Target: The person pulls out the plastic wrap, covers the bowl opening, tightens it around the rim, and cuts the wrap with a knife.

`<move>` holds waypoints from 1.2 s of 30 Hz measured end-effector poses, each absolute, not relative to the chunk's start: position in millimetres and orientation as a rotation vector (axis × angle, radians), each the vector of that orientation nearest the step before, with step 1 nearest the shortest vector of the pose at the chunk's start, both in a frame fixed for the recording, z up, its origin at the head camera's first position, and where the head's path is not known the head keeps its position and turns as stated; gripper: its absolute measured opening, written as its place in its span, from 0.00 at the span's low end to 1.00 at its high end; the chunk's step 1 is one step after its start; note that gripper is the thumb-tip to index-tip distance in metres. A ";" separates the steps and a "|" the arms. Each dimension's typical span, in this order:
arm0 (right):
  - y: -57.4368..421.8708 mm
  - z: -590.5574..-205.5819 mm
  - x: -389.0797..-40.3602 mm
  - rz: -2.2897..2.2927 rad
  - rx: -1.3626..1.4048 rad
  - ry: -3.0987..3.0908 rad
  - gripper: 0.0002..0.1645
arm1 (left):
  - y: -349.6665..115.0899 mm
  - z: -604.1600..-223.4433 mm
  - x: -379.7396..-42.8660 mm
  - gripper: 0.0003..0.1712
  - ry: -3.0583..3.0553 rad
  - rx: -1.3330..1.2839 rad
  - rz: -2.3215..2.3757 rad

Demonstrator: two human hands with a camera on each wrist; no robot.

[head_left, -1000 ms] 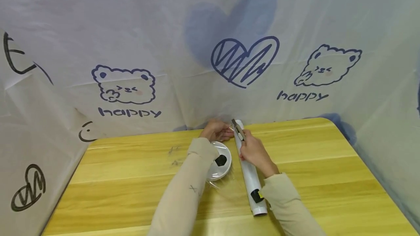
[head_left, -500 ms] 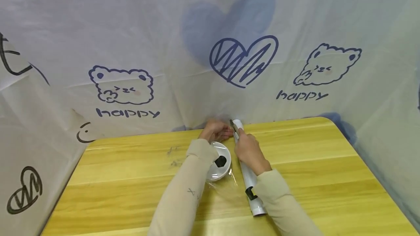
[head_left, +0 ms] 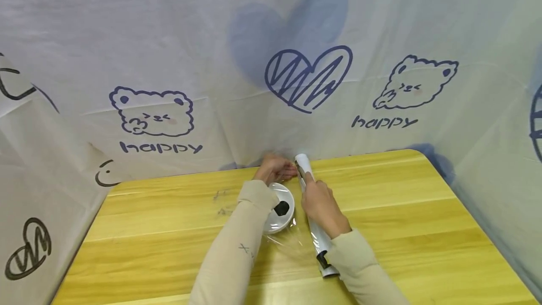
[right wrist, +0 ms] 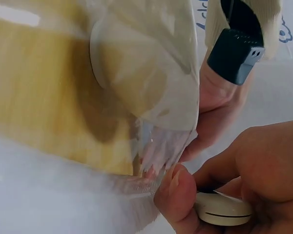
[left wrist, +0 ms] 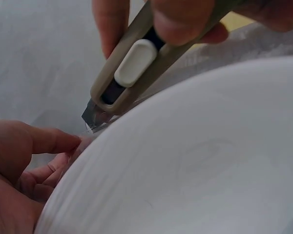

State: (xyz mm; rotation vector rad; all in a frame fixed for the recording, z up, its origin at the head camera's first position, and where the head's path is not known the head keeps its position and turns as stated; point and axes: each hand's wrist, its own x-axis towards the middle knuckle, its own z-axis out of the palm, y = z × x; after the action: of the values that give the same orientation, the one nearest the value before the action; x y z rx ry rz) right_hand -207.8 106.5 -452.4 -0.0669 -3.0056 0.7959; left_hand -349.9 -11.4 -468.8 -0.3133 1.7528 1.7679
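My right hand (head_left: 323, 206) grips a beige utility knife (left wrist: 136, 63) with a white slider. Its short blade sticks out over the edge of clear plastic film (head_left: 288, 244). Beside the blade, my left hand (head_left: 277, 167) pinches the film's edge between thumb and finger, plainest in the left wrist view. The film stretches from a long white film roll (head_left: 315, 234) across a white bowl (head_left: 289, 196). My left forearm partly covers that bowl, which fills much of the left wrist view. In the right wrist view the knife's rounded end (right wrist: 224, 209) shows in my grasp.
A yellow wood-grain table (head_left: 406, 220) lies under everything. Behind it hangs a pale curtain (head_left: 237, 121) printed with bears and hearts, close to my left hand. A black wrist camera (right wrist: 237, 56) sits on my left wrist.
My right hand has moved left, bringing the knife from above the roll to the roll's left edge. The left hand keeps its place on the film.
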 end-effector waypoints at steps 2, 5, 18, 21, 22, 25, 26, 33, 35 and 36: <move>107.2 -452.3 -203.2 0.803 -0.060 -3.008 0.32 | -11.4 -469.1 -350.0 0.10 1.752 -0.313 1.760; 107.4 -452.8 -196.1 0.814 -0.041 -3.007 0.33 | -12.5 -470.3 -350.0 0.08 1.752 -0.313 1.757; 108.4 -450.5 -171.2 0.777 0.051 -2.969 0.29 | -17.0 -469.7 -345.0 0.08 1.796 -0.300 1.761; 109.1 -448.5 -164.2 0.780 0.071 -2.961 0.28 | -17.1 -468.7 -344.3 0.08 1.798 -0.297 1.763; 109.4 -447.8 -161.8 0.784 0.073 -2.964 0.29 | -17.1 -468.7 -344.4 0.08 1.794 -0.295 1.762; 109.6 -447.1 -154.5 0.789 0.082 -2.977 0.29 | -17.5 -469.0 -345.0 0.10 1.791 -0.294 1.760; 109.3 -446.5 -151.8 0.792 0.084 -2.981 0.29 | -17.7 -468.9 -345.1 0.11 1.790 -0.298 1.760; 107.8 -443.7 -130.5 0.746 0.133 -2.955 0.28 | -16.7 -468.6 -346.7 0.09 1.795 -0.310 1.768; 108.1 -444.4 -125.5 0.742 0.137 -2.952 0.28 | -17.0 -468.6 -346.9 0.09 1.788 -0.300 1.777; 108.3 -444.4 -122.9 0.745 0.141 -2.951 0.27 | -17.2 -468.7 -347.2 0.09 1.783 -0.294 1.781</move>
State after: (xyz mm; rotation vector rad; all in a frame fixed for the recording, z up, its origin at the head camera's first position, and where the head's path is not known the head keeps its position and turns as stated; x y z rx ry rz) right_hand -122.9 108.3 -444.4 0.1408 -2.9511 0.7447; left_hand -347.2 -17.2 -468.7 -0.2942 1.7834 1.7812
